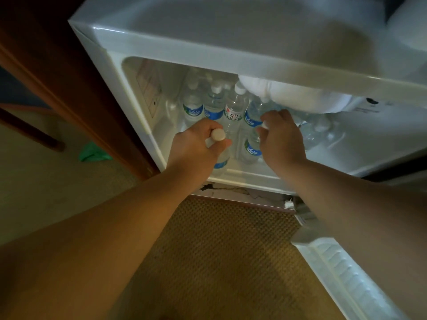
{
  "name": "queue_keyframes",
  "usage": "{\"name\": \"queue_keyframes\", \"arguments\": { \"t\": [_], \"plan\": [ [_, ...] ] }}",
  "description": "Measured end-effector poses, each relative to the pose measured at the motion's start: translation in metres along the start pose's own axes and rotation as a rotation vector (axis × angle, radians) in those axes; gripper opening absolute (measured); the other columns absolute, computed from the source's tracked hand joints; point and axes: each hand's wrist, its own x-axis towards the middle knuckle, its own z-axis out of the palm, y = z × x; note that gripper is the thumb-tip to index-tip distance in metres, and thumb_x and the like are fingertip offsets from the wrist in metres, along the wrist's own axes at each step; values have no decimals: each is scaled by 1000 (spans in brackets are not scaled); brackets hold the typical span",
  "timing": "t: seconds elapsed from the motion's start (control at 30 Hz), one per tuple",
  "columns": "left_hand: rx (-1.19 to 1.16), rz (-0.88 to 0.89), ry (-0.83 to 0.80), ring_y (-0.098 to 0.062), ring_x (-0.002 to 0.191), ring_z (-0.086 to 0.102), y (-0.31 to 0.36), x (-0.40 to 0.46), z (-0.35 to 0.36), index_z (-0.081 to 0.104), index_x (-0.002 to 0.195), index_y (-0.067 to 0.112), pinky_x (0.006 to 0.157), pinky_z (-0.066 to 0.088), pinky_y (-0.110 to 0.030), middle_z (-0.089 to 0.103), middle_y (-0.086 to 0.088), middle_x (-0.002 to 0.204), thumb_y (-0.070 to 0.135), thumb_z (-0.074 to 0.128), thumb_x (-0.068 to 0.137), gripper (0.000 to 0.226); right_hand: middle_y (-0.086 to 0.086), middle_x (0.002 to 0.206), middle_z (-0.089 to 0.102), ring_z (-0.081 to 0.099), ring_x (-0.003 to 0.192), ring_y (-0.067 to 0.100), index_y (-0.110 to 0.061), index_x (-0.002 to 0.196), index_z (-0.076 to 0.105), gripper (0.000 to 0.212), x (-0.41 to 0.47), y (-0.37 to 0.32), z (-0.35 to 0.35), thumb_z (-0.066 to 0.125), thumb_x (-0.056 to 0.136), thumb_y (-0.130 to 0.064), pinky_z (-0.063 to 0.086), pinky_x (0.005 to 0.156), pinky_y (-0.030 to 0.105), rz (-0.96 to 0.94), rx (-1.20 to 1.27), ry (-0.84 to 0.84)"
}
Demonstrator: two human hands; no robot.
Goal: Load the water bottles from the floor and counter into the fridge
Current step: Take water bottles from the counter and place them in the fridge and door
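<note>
Plastic water bottles (213, 107) already crowd the fridge (147, 125) as the left hand (196, 144) and right hand (280, 132) each grip another bottle at its front edge.

white fridge (161, 38), blue-labelled clear bottles (214, 107) with white caps, tan dotted carpet (219, 250)
</note>
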Motion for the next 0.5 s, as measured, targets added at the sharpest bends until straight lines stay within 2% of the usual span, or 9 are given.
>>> {"name": "queue_keyframes", "arguments": {
  "t": [0.13, 0.23, 0.37, 0.5],
  "plan": [
    [-3, 4, 4, -9, 97, 69, -3, 18, 7, 68, 104, 27, 88, 57, -37, 73, 11, 99, 39, 79, 85, 26, 21, 115, 59, 63, 92, 44, -4, 119, 66, 25, 8, 1, 9, 63, 94, -5, 54, 77, 48, -29, 11, 30],
    [14, 14, -5, -9, 100, 67, -1, 30, 13, 67, 105, 27, 89, 55, -35, 72, 11, 101, 39, 78, 86, 25, 22, 117, 59, 64, 97, 45, -5, 124, 66, 30, 10, 3, 12, 63, 95, -6, 55, 80, 48, -35, 18, 41],
    [15, -6, -29, -7, 100, 66, -1, 43, 26, 67, 102, 28, 88, 55, -30, 71, 12, 100, 37, 79, 86, 22, 28, 132, 53, 57, 119, 44, -7, 145, 52, 50, 2, 4, 20, 58, 96, -2, 52, 97, 49, -26, 45, 18],
    [52, 61, -90, -6, 100, 67, 0, 52, 36, 68, 109, 24, 82, 50, -15, 72, 10, 102, 32, 78, 87, 25, 27, 153, 40, 42, 142, 40, -11, 155, 40, 63, -23, 2, 27, 51, 94, 4, 45, 110, 46, 58, 104, 24]
  ]
}}
